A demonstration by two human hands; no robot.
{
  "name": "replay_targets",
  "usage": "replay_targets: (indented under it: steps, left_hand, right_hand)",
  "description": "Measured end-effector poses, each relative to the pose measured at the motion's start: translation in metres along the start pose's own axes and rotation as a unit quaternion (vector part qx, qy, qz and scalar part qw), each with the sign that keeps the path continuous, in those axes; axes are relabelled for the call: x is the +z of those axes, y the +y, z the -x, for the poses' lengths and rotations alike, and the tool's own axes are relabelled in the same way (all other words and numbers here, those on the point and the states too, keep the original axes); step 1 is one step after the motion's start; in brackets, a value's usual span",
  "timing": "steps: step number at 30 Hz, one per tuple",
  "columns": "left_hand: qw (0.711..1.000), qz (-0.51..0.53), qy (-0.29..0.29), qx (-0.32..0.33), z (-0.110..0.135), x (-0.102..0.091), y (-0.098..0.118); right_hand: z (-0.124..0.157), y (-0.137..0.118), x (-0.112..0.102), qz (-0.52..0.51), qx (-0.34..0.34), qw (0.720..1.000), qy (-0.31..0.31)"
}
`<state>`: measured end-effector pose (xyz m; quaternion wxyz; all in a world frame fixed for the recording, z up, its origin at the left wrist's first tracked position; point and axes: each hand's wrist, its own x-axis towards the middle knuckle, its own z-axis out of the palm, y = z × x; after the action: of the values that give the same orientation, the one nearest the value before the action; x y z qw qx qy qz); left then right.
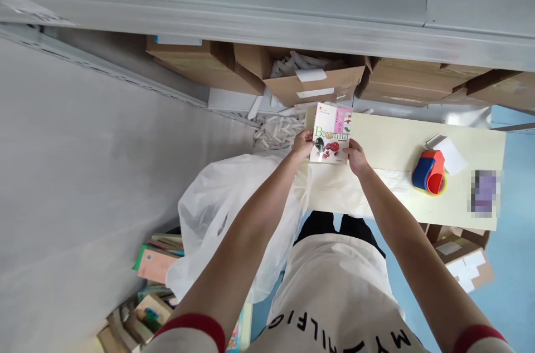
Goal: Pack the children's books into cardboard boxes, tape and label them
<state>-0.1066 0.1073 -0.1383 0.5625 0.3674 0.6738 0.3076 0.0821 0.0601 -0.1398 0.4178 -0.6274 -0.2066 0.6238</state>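
A thin book with a pink-and-white cover and the green word "Beautiful" lies over the far left part of a pale yellow table. My left hand grips its left lower edge with curled fingers. My right hand holds its right lower corner, fingers closed on it. A white plastic bag spreads below my left arm, and part of it lies across the table's near edge.
A red-and-blue tape dispenser and a white slip sit on the table's right side. Cardboard boxes line the wall behind, with white paper strips spilling out. Stacked books lie at lower left, more boxes under the table.
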Motion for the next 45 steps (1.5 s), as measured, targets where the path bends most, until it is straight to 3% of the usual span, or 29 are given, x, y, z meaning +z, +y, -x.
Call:
replay_targets:
  steps: [4,7,10,13,17,21,26,29,34,41,43,45]
  left_hand:
    - [0.996,0.051,-0.058,0.045,0.0,0.001,0.022]
    - [0.986,0.112,-0.101,0.076,0.003,0.008,0.04]
    - [0.978,0.145,-0.129,0.069,0.014,0.021,0.056]
    - [0.979,0.128,-0.146,0.062,0.038,0.039,0.06]
    - [0.984,0.03,-0.162,0.068,0.09,0.068,0.035]
    - [0.984,-0.069,-0.164,0.02,0.151,0.103,-0.003]
    - [0.981,-0.096,-0.17,-0.006,0.205,0.145,-0.034]
    - [0.978,-0.12,-0.17,-0.011,0.216,0.165,-0.043]
    - [0.966,-0.196,-0.167,-0.007,0.211,0.186,-0.054]
    - [0.926,-0.342,-0.144,0.068,0.218,0.2,-0.067]
    - [0.912,-0.376,-0.144,0.078,0.222,0.204,-0.069]
    - [0.899,-0.405,-0.144,0.083,0.224,0.206,-0.07]
  right_hand:
    - [-0.007,-0.012,-0.015,-0.059,-0.108,0.992,0.002]
    - [-0.008,-0.03,-0.032,-0.038,-0.177,0.983,0.013]
    - [0.002,-0.047,-0.053,-0.013,-0.202,0.978,0.039]
    - [0.03,-0.051,-0.079,0.01,-0.187,0.981,0.056]
    - [0.085,-0.026,-0.128,0.081,-0.135,0.984,0.081]
    - [0.134,0.017,-0.178,0.144,-0.068,0.977,0.144]
    - [0.161,0.054,-0.219,0.197,-0.033,0.961,0.19]
    - [0.157,0.061,-0.236,0.22,-0.037,0.957,0.185]
    - [0.138,0.066,-0.258,0.28,-0.035,0.942,0.183]
    - [0.14,0.087,-0.249,0.348,-0.089,0.918,0.166]
    - [0.141,0.086,-0.245,0.32,-0.113,0.927,0.161]
    - [0.136,0.079,-0.245,0.24,-0.083,0.955,0.153]
